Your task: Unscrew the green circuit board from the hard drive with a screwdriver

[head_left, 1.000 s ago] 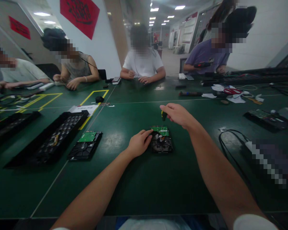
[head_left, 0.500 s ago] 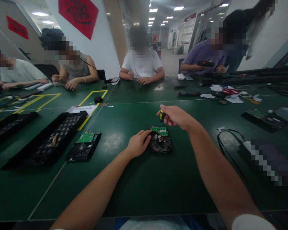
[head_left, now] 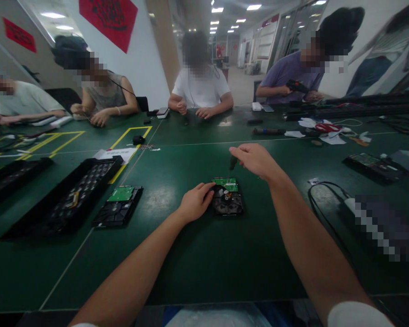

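A black hard drive (head_left: pixel 227 202) with a small green circuit board on its far end lies on the green table (head_left: pixel 204 259) in front of me. My left hand (head_left: pixel 193 203) rests against the drive's left edge, fingers curled onto it. My right hand (head_left: pixel 255 160) hovers just above and beyond the drive, pinched on a small screwdriver (head_left: pixel 232 162) whose dark handle points down toward the green board.
A second hard drive (head_left: pixel 118 206) lies to the left, beside a long black tray (head_left: pixel 68 197). A black cable (head_left: pixel 327 200) loops at the right. Several people sit along the far and left sides, with tools and papers (head_left: pixel 322 129) near them.
My right hand has turned on the screwdriver; the handle's yellow band no longer shows. The left hand stays on the drive. The view has shifted slightly.
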Motion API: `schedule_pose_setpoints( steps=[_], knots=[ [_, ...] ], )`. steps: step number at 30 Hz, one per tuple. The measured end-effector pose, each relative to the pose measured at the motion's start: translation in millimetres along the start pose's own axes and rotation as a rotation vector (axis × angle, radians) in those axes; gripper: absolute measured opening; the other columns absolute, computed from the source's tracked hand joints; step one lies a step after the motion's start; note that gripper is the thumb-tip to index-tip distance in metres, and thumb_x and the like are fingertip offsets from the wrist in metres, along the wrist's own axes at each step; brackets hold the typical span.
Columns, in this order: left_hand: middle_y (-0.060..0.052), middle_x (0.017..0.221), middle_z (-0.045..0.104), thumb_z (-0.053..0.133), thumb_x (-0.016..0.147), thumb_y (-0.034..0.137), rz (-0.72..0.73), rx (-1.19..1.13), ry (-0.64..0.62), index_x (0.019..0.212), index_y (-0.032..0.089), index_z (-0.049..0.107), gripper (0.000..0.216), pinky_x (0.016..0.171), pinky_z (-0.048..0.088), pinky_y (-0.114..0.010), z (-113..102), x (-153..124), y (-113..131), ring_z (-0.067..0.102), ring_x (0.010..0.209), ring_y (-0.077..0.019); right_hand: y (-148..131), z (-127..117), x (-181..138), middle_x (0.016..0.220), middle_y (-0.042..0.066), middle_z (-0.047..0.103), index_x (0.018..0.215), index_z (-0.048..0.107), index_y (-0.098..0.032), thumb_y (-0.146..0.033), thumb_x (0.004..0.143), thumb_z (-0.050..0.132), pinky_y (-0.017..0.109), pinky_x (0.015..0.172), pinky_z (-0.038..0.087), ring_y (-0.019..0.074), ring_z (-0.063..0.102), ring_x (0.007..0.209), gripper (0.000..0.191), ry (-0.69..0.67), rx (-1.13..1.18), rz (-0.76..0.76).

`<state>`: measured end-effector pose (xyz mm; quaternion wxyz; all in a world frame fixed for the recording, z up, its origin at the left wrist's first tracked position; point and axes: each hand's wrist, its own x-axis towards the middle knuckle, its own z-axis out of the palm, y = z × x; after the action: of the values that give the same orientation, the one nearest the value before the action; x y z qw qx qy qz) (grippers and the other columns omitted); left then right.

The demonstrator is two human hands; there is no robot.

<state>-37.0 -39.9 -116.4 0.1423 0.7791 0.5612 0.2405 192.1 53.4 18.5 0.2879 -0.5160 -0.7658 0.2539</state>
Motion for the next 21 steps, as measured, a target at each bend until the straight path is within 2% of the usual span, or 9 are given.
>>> schedule_pose_setpoints(
  steps=[3,6,10,15,21],
  knots=[
    [-0.010,0.128,0.069,0.043,0.108,0.039,-0.002,0.003,-0.001,0.147,0.026,0.056,0.044,0.101,0.055,-0.041,0,0,0,0.069,0.114,-0.0258,1,2,0,0.064,0.002,0.065,0.076,0.066,-0.020,-0.043,0.100,0.055,0.028,0.056,0.040,0.0153,0.060,0.059,0.035,-0.004,0.051,-0.002],
    [-0.010,0.128,0.069,0.043,0.108,0.039,-0.003,0.001,-0.003,0.148,0.026,0.056,0.044,0.102,0.054,-0.042,-1,0,0,0.069,0.115,-0.0261,2,6,1,0.076,0.003,0.071,0.088,0.069,-0.020,-0.037,0.099,0.055,0.027,0.056,0.042,0.0129,0.060,0.057,0.024,-0.041,0.146,-0.062],
    [-0.010,0.129,0.069,0.042,0.108,0.039,-0.001,-0.006,-0.006,0.148,0.027,0.055,0.044,0.102,0.055,-0.041,0,0,0,0.069,0.115,-0.0259,0,8,0,0.095,0.006,0.077,0.095,0.069,-0.020,-0.041,0.105,0.049,0.025,0.051,0.043,0.0087,0.054,0.052,0.031,-0.141,0.317,-0.068],
    [-0.010,0.129,0.069,0.042,0.108,0.039,-0.002,-0.005,0.000,0.148,0.027,0.055,0.044,0.101,0.055,-0.041,1,1,0,0.069,0.114,-0.0256,-3,11,1,0.100,0.008,0.076,0.098,0.069,-0.020,-0.048,0.107,0.048,0.021,0.045,0.040,0.0087,0.056,0.055,0.036,-0.231,0.485,-0.020],
    [-0.009,0.128,0.069,0.042,0.108,0.039,-0.003,-0.015,-0.005,0.148,0.027,0.056,0.044,0.101,0.055,-0.041,-1,1,0,0.069,0.113,-0.0256,-3,12,1,0.099,0.006,0.072,0.102,0.066,-0.021,-0.040,0.106,0.049,0.025,0.056,0.053,0.0121,0.065,0.064,0.026,-0.255,0.592,0.054]
  ],
)
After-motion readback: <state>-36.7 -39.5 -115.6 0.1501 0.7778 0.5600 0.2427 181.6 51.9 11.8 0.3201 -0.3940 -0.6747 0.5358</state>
